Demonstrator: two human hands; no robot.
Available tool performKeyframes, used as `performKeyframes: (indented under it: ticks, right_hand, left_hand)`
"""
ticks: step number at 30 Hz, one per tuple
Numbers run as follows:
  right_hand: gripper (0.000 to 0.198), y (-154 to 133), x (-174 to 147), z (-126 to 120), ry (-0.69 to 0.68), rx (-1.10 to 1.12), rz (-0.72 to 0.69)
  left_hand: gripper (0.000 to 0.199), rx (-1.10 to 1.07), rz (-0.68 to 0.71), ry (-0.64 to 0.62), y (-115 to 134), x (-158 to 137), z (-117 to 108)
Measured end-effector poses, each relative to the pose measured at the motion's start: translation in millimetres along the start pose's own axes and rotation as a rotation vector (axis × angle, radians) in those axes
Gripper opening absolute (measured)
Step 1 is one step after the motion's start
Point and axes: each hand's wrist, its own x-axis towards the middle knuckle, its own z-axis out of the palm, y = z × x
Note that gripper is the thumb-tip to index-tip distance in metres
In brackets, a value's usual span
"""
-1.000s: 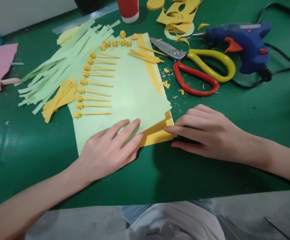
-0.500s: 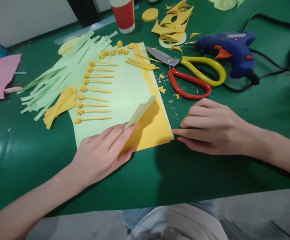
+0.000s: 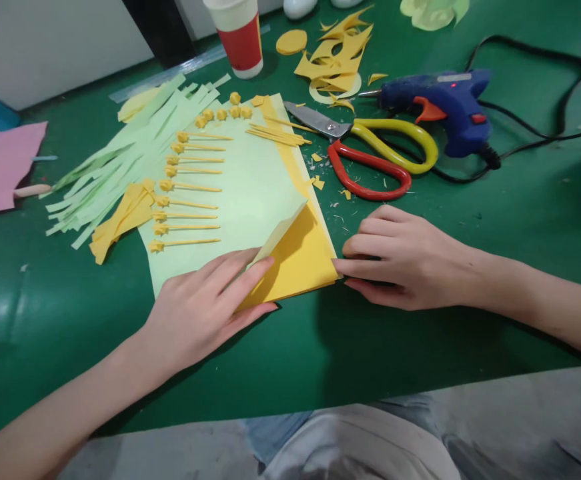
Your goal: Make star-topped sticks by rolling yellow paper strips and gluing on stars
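Observation:
My left hand is closed at the near edge of a paper stack, the pale green sheet between its fingers. That sheet's right part curls up, baring the yellow paper underneath. My right hand pinches the stack's near right corner, thumb and index finger on the yellow paper and the sheet below it. On the green sheet lie several thin yellow paper sticks with small knotted heads, in a column. Loose yellow knots and a bundle of plain yellow sticks lie farther back.
Scissors with red and yellow handles lie right of the stack, beside a blue glue gun with a black cord. Green strips and folded yellow strips lie left. A paper cup and yellow offcuts stand and lie behind.
The view has shifted slightly, so the scissors and glue gun appear farther left. My right fingers have closed in over the paper's corner. The left hand still holds the raised green sheet.

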Motion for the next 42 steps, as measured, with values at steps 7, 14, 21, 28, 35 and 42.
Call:
performKeyframes:
  ticks: [7,14,21,28,35,42]
  right_hand:
    - [0.021,3,-1,2,0.038,0.064,0.031]
    - [0.021,3,-2,4,0.087,0.133,0.075]
    - [0.02,-11,12,-11,0.185,0.583,0.636]
    - [0.025,-6,42,-29,-0.01,1.479,1.118]
    - [0.035,-6,61,-22,-0.135,1.909,0.97]
    - [0.034,-41,66,-11,-0.222,1.85,1.062]
  left_hand:
    - [0.01,-0.231,-0.114,0.174,-3,-3,-2]
    - [0.012,-0.571,-0.442,0.236,-1,2,-11]
    - [0.018,-0.803,-0.514,0.272,-9,1,-2]
    - [0.019,-0.729,-0.429,0.352,-6,2,-5]
    - [0.024,-0.55,-0.229,0.361,1,2,-6]
    - [0.03,-0.528,-0.298,0.341,1,-1,-13]
